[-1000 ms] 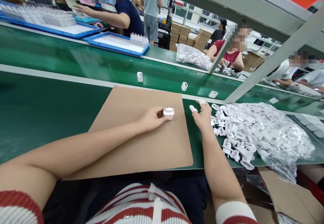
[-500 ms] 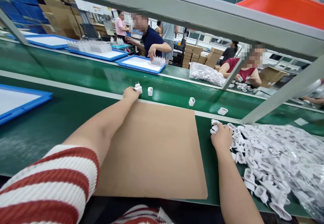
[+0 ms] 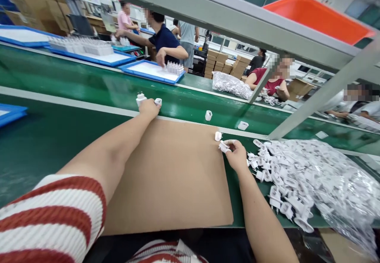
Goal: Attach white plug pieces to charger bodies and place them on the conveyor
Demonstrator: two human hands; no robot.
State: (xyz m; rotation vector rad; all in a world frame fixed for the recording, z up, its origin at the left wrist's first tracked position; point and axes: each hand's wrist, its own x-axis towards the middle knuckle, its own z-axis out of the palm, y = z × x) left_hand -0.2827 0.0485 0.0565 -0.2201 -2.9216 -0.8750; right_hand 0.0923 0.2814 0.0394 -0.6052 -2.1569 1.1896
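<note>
My left hand (image 3: 149, 108) is on the green belt at the far edge of the cardboard sheet, its fingers closed on a small white charger housing (image 3: 158, 101). Just left of that hand stands a white charger with its two pins up (image 3: 140, 98). My right hand (image 3: 237, 155) is over the cardboard's right edge and pinches a white plug cover (image 3: 224, 147). Another white plug piece (image 3: 218, 136) lies just beyond those fingertips. To the right spreads a heap of loose white plug covers (image 3: 279, 164), partly inside a clear plastic bag (image 3: 341, 187).
The cardboard sheet (image 3: 169, 176) lies before me on the green table. Two more housings (image 3: 208, 115) lie on the belt (image 3: 184, 100). A slanted grey post (image 3: 293, 108) and a rail (image 3: 208, 13) cross the view. Blue-rimmed trays (image 3: 151, 71) and co-workers are beyond.
My left hand has let go of the charger and moved right onto the housing. My right hand has come left from the heap with a plug cover. The view has shifted right.
</note>
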